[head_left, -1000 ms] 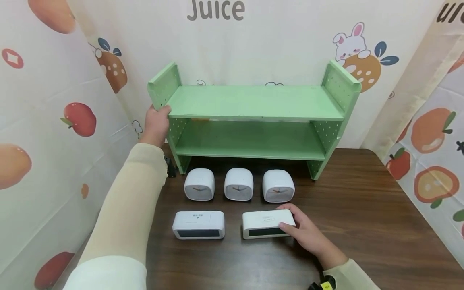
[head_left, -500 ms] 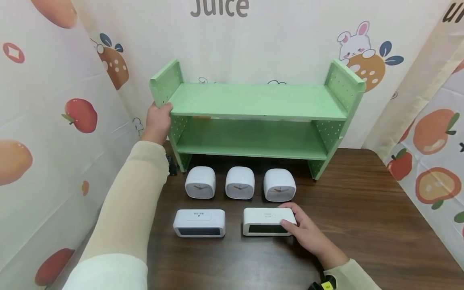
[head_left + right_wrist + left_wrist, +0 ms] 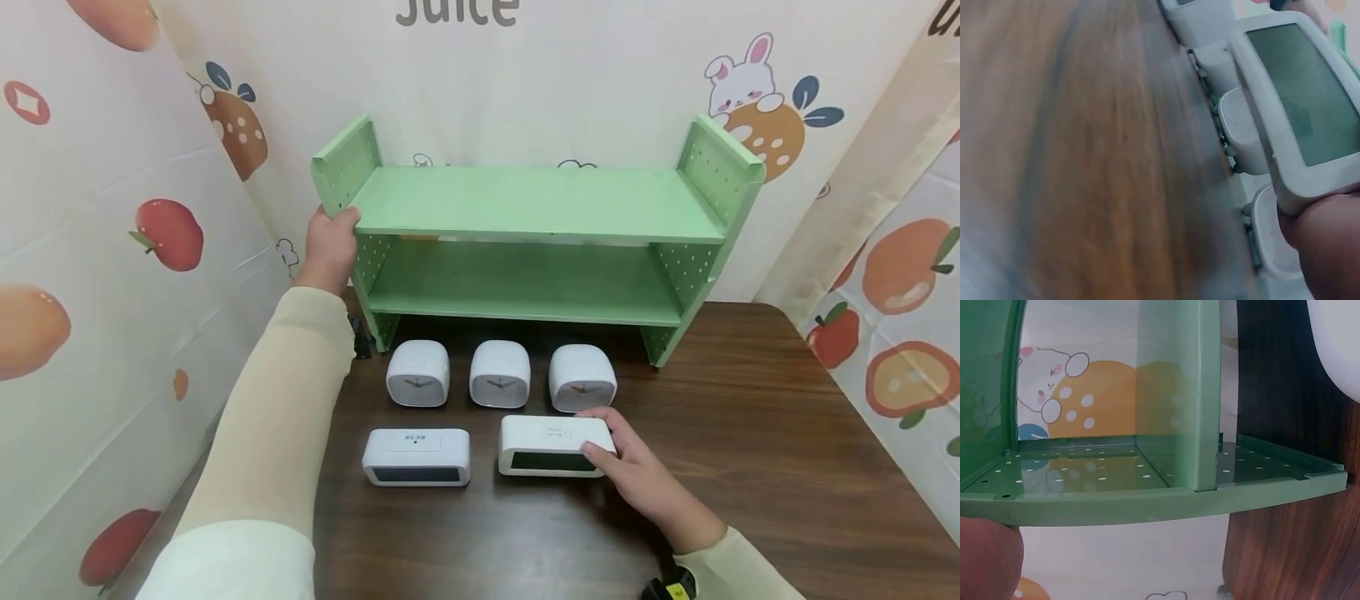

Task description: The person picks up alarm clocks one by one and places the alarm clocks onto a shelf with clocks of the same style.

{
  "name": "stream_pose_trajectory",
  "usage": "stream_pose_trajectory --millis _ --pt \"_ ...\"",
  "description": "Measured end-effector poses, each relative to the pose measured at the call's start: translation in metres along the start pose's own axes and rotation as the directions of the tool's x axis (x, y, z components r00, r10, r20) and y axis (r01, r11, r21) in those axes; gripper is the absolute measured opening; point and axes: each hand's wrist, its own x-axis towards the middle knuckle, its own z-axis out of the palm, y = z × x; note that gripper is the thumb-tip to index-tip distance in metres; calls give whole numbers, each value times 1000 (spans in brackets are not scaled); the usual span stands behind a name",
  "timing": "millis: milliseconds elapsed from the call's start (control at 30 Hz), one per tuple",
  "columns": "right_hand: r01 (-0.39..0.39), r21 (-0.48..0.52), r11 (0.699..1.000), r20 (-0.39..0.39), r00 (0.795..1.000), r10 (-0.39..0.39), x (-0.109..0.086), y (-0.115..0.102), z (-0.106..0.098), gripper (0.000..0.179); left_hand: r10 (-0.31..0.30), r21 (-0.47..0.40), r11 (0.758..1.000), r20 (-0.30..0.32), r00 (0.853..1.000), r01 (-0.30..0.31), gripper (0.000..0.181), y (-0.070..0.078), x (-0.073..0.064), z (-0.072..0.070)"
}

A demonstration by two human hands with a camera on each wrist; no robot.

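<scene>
My right hand (image 3: 645, 483) pinches the right end of a white digital clock (image 3: 557, 433), thumb over its dark display. In the right wrist view, this digital clock (image 3: 1307, 87) appears raised off the wooden table. My left hand (image 3: 330, 250) grips the left side panel of a green two-tier shelf (image 3: 540, 200). The left wrist view shows the edge of the shelf's side panel (image 3: 1147, 509) and a thumb or finger (image 3: 988, 556) against it. A second white digital clock (image 3: 417, 454) lies to the left of the held one.
In front of the shelf stand three small white analog clocks: left (image 3: 417, 375), middle (image 3: 500, 375) and right (image 3: 582, 379). A small black object (image 3: 360, 337) sits by the shelf's left leg. A printed curtain (image 3: 525, 83) hangs behind the wooden table (image 3: 750, 433).
The right hand has raised the digital clock slightly and shifted it toward the analog clocks. The left hand keeps its grip on the shelf. The head view has tilted a little.
</scene>
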Motion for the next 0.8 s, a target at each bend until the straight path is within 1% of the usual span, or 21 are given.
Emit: stream_pose_trajectory --millis 67,233,300,467,633,700,800 --pt "26 3 1000 6 1000 -26 3 -6 1 36 0 -6 1000 1 1000 0 48 0 0 -1" --pt "148 -10 989 38 988 -147 13 -23 -3 32 -2 -5 1000 10 1000 2 48 -1 1 -2" --pt "164 -10 986 49 985 -164 19 -31 -5 32 2 -5 1000 9 1000 -2 48 -1 2 -2" --pt "122 4 993 40 992 -122 33 -49 -14 33 17 -3 1000 9 1000 -17 49 -2 3 -1" --pt "118 7 993 16 993 -118 51 -64 -20 34 16 15 1000 10 1000 -16 50 -3 3 -2" --pt "104 -5 995 3 995 -104 59 -68 -21 34 10 21 1000 10 1000 -10 50 -3 3 -2" --pt "61 -38 997 -15 998 -62 69 -73 -21 37 2 27 1000 11 1000 -2 51 -3 3 -1"
